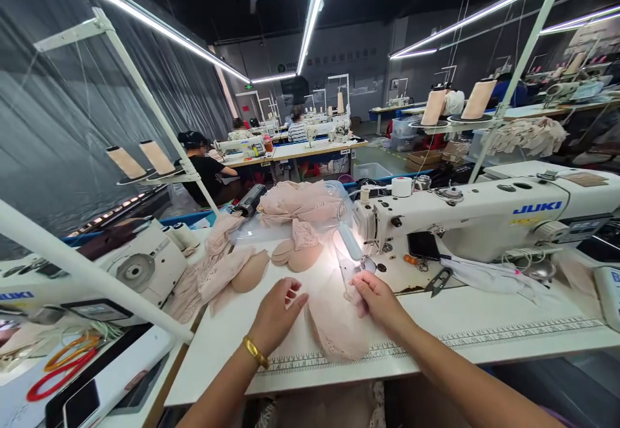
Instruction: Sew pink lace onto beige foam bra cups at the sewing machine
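Note:
A pale pink fabric piece [339, 325] lies on the white table in front of the sewing machine, its near end over the printed ruler. My right hand [380, 302] pinches its right edge, close to the lit needle area. What exactly lies between those fingertips is partly hidden. On the other side, my left hand [279, 308] hovers by the fabric's left edge, fingers loosely curved and apart from the thumb, holding nothing. Beyond it rest beige oval pads [283, 253], a single beige pad [250, 272] and crumpled pink lace fabric [213, 273].
A white JUKI machine [484, 208] stands at the right, with thread snips [440, 281] in front of it. Behind the pads, a clear plastic bin [249, 229] bears a pink fabric pile [303, 201]. Red-handled scissors [61, 373] lie lower left. A slanted white pole [92, 273] crosses the left side.

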A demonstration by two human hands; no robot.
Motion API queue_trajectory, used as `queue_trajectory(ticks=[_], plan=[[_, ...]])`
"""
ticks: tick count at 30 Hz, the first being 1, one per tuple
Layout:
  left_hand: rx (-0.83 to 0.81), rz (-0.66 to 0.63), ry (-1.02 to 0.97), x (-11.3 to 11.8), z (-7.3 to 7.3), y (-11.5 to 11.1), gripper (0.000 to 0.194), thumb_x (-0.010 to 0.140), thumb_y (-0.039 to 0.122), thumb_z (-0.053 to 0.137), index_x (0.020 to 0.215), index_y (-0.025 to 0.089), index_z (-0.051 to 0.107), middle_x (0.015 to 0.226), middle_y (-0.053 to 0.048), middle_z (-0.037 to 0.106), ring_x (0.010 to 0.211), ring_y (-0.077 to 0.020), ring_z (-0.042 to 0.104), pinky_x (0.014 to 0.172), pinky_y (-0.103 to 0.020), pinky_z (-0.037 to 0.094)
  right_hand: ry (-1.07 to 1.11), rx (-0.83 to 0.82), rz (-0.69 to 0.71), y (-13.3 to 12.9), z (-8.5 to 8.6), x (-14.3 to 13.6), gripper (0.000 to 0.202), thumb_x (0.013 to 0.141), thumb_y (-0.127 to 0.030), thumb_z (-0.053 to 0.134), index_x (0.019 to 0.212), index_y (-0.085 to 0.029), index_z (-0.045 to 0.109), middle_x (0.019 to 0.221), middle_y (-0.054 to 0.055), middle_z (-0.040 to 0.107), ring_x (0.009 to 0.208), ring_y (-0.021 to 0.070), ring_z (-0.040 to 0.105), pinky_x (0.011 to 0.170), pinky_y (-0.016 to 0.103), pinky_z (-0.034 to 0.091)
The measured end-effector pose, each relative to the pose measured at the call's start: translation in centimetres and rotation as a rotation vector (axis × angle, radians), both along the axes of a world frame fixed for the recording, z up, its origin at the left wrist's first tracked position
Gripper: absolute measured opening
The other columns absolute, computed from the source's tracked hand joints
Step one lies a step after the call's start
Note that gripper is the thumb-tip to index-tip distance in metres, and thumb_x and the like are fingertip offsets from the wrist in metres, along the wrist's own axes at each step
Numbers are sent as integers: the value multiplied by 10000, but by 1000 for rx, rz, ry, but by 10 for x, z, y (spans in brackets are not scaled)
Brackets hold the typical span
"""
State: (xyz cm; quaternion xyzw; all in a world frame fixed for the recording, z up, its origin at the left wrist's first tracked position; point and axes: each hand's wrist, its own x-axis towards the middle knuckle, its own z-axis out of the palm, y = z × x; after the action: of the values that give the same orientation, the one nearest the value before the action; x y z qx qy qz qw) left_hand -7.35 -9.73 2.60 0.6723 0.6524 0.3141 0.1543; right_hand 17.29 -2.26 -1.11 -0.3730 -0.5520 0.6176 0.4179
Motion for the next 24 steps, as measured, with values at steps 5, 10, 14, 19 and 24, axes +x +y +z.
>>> queue_trajectory(ticks=[5,10,14,19,24], plan=[[87,47,286,-50,17,65,418,887,119,487,1286,176,600,1452,-161,588,1382,-317,514,1166,-505,383,43,0,28,7,-7,3,406,922,-601,581,893,-196,575,582,-59,578,501,117,494,559,257,369],[30,35,478,-58,23,118,440,745,0,523,1102,192,694,1209,-134,735,1136,-328,677,1007,-483,489,83,-36,59,8,-6,5,430,908,-626,610,914,-197,574,589,-57,606,516,127,553,554,254,375],[87,129,528,-59,36,124,212,836,91,503,879,171,694,984,-173,746,1016,-355,695,946,-496,492,118,-69,71,13,-8,5,500,864,-684,650,904,-190,583,622,-49,624,523,134,599,561,255,398],[155,234,409,-40,62,78,340,965,358,424,1079,178,689,1082,-120,748,1000,-309,696,815,-377,543,168,-114,84,17,-9,8,612,826,-765,656,941,-165,613,760,17,697,587,156,663,595,270,426],[-253,-106,-90,15,66,16,390,903,579,544,915,221,697,808,2,713,721,-220,663,595,-280,488,242,-145,101,11,-3,13,664,839,-815,608,958,-163,622,789,26,668,652,164,668,654,292,452]])
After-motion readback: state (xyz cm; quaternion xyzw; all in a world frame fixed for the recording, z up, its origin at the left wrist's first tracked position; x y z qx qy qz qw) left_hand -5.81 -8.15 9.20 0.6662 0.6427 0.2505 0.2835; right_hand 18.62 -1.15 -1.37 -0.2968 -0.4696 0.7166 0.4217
